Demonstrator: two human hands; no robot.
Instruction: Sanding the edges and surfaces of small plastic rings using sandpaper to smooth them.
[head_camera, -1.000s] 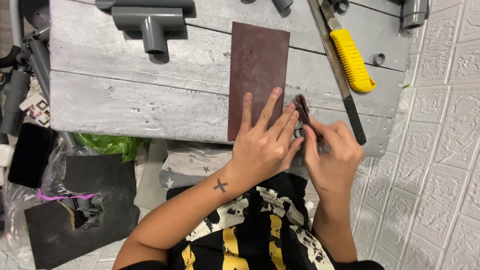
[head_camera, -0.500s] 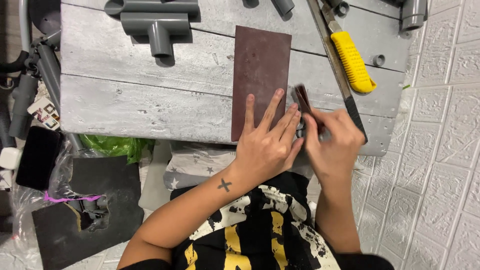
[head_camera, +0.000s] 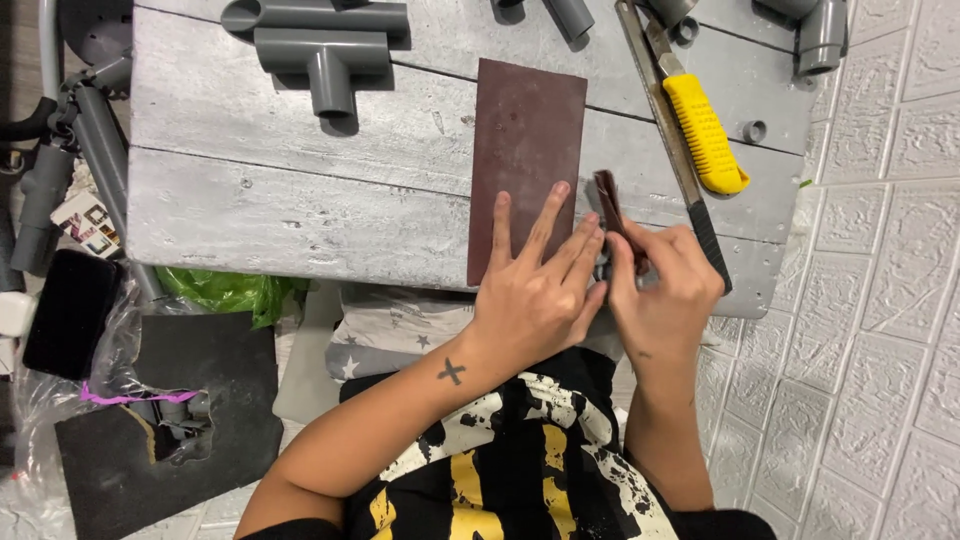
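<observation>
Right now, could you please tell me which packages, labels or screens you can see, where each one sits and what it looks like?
Printed card or label: far left, beside the grey pipes, a small white rectangle with dark blocky print.
Dark phone-like slab: left edge, below the card, black rounded rectangle, screen blank.
Green plastic bag: under the table's near edge, crumpled, bright green.

Your left hand and right hand were bare, your left wrist bore a small dark cross marking, and you wore a black shirt printed in white and yellow.
</observation>
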